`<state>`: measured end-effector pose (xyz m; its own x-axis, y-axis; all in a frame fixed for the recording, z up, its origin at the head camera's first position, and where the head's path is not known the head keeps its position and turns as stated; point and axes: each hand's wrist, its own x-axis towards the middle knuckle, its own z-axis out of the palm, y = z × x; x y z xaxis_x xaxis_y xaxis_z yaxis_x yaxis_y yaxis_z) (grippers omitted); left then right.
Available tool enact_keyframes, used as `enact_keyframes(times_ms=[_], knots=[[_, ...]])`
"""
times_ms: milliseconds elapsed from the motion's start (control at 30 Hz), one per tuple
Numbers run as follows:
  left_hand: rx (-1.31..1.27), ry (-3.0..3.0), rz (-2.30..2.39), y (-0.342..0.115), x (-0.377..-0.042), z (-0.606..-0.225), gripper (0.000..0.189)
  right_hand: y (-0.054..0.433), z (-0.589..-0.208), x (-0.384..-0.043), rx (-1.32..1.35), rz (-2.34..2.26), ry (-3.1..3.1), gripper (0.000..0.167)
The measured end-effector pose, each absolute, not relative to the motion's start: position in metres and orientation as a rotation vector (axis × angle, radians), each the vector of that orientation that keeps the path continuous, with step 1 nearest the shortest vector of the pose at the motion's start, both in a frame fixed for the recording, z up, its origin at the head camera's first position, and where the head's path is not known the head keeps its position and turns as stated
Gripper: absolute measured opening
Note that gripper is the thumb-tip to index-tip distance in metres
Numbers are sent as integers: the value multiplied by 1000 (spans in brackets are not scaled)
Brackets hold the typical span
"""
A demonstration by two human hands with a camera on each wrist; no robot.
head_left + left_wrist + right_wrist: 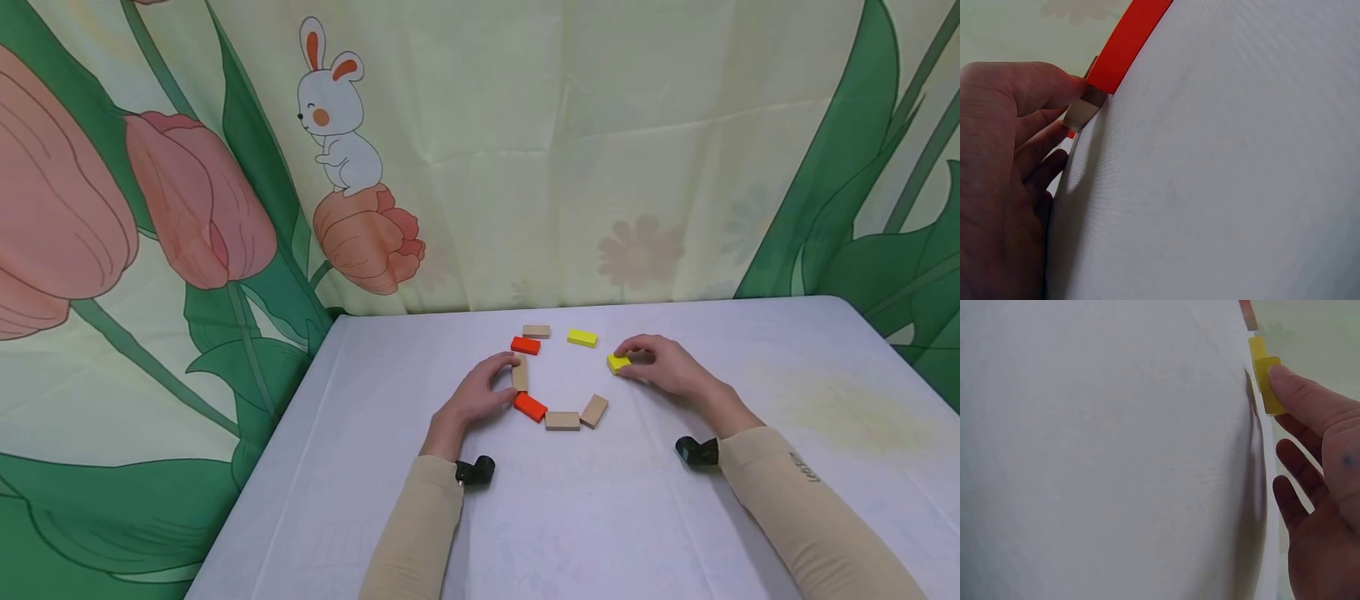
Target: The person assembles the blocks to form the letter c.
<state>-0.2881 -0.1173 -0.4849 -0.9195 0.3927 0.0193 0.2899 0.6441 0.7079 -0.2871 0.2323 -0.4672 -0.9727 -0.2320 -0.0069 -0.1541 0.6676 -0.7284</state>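
Observation:
My left hand (477, 392) pinches a plain wooden block (521, 376) by its ends, at the left side of a rough ring of blocks on the table. In the left wrist view, its thumb lies close to the corner of a red block (1124, 50). Between thumb and fingers of my right hand (671, 365) is a yellow block (617, 364), at the ring's right side. The right wrist view shows the thumb on this yellow block (1270, 387). Another yellow block (582, 337) lies behind it, farther back and to the left.
Around the ring lie a red block (526, 345) and a plain block (536, 331) at the back. A second red block (530, 407) and two plain blocks, one flat (562, 421) and one slanted (595, 411), form the front. A printed curtain (525, 167) hangs behind the white-covered table (570, 525).

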Motion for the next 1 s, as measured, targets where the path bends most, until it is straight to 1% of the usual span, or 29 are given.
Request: enact_keyframes(times_ms=[367, 633, 1000], knots=[[644, 2735, 1108, -120, -287, -486, 51, 228, -463, -285, -341, -1212, 2758, 29], [661, 2749, 1112, -121, -288, -489, 48, 224, -462, -285, -358, -1228, 2738, 28], [648, 2764, 1115, -119, -289, -491, 44, 214, -465, -279, -573, -1210, 2728, 25]])
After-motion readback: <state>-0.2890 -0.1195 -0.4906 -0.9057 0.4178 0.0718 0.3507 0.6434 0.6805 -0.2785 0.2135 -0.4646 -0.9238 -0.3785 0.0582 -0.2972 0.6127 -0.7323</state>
